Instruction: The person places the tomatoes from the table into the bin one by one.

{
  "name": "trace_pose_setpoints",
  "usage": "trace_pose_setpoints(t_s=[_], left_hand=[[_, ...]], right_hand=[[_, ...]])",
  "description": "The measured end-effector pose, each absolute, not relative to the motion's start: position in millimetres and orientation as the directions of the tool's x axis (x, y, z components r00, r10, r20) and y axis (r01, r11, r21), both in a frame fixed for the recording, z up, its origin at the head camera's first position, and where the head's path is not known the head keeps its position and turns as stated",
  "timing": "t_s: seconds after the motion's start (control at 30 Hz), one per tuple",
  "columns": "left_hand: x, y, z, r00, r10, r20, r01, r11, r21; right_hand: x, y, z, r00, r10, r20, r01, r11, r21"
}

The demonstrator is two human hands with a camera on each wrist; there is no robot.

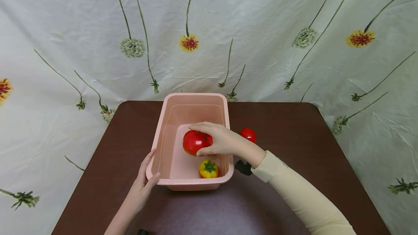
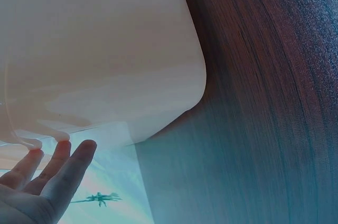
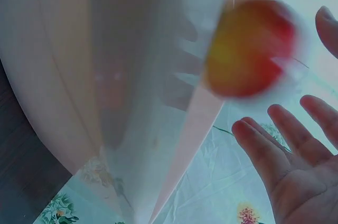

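Over the pink plastic tub (image 1: 196, 99) | right hand (image 1: 217, 140) loosely cups round red apple (image 1: 195, 142), fingers spreading | left hand (image 1: 143, 184) grips rim | lower gently beside yellow-red tomato (image 1: 209, 169)

No text, label, brand, number or sign can be read in any of the views.
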State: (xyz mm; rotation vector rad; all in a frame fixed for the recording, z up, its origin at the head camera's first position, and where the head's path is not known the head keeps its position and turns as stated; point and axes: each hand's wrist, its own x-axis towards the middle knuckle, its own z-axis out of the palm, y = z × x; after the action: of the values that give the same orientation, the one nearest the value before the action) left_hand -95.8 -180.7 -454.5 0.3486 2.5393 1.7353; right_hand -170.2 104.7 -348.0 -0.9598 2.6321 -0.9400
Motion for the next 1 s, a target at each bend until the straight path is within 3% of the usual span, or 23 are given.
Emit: trace_pose_setpoints(t_s=[0.5, 1.0], left_hand=[[-94.4, -181.0, -453.6, -0.978, 0.198, 0.060, 0.133, 0.379, 0.916], [-94.6, -180.3, -454.2, -0.979, 0.192, 0.068, 0.139, 0.380, 0.914]], right_hand=[[-168.1, 115.3, -347.5, -0.812, -0.584, 0.027, -0.449, 0.594, -0.667], [-167.1, 138.1, -343.4, -0.852, -0.495, 0.173, -0.463, 0.556, -0.690]])
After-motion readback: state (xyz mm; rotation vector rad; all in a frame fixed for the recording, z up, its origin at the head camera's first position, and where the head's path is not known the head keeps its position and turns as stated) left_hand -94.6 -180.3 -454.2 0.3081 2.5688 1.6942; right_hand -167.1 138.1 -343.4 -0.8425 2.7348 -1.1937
